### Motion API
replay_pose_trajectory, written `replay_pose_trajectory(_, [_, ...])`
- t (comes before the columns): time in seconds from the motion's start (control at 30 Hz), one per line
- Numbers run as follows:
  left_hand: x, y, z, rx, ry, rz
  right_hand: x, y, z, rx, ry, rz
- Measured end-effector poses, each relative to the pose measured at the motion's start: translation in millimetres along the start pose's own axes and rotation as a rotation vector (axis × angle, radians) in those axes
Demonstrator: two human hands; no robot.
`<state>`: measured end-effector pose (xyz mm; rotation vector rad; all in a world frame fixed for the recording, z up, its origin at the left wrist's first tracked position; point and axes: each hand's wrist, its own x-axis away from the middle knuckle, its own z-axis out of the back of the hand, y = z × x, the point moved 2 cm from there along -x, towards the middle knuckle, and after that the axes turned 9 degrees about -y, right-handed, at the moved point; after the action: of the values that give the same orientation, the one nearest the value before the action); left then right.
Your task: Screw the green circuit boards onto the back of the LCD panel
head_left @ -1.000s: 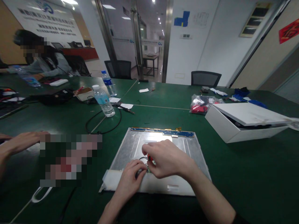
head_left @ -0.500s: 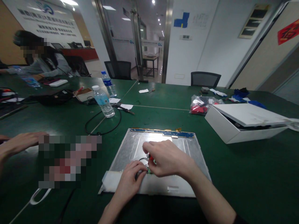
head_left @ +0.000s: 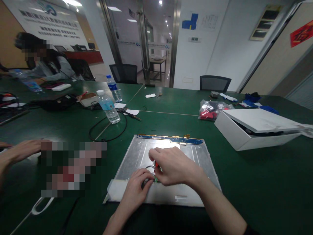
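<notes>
A flat silver display panel (head_left: pixel 130 160) lies on the green table with a blue circuit strip (head_left: pixel 190 141) along its far edge. Over its middle, my right hand (head_left: pixel 174 164) is closed around a small tool with a red handle (head_left: pixel 156 164); the tool's tip is hidden. My left hand (head_left: pixel 137 186) rests on the near part of the panel, thumb and fingertips pinched at a small green circuit board (head_left: pixel 156 179). A thin dark wire (head_left: pixel 149 166) curves just beyond those fingertips.
Water bottles (head_left: pixel 109 107) and a looped black cable (head_left: pixel 90 132) lie left of the panel. To the right sit an open white box (head_left: pixel 244 138) and a plastic bag with red items (head_left: pixel 210 111). A co-worker's hand (head_left: pixel 26 148) reaches in at left; another person sits farther back.
The red handle has shifted slightly in my right hand. Both my hands stay in nearly the same place, and the panel has not moved.
</notes>
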<state>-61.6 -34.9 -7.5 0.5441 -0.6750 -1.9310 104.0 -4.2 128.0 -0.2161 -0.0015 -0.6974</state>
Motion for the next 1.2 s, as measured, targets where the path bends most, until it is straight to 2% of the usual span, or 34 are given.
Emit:
replay_pose_trajectory(0.3, [0, 4, 2.9, 0.003, 0.005, 0.021, -7, 6, -11, 0.036, 0.03, -0.091])
replay_pose_trajectory(0.53, [1, 1, 0.6, 0.011, -0.003, 0.023, 0, 2, -3, 0.005, 0.042, -0.005])
replay_pose_trajectory(0.8, [0, 2, 1.9, 0.014, -0.008, 0.017, -7, 5, -10, 0.055, 0.01, -0.101])
replay_pose_trajectory(1.07, [0, 2, 2.3, 0.01, -0.004, 0.018, 1, 2, -1, 0.007, -0.021, -0.031])
replay_pose_trajectory(1.2, [0, 2, 2.4, 0.002, -0.009, 0.027, -3, 3, -5, 0.013, -0.007, -0.055])
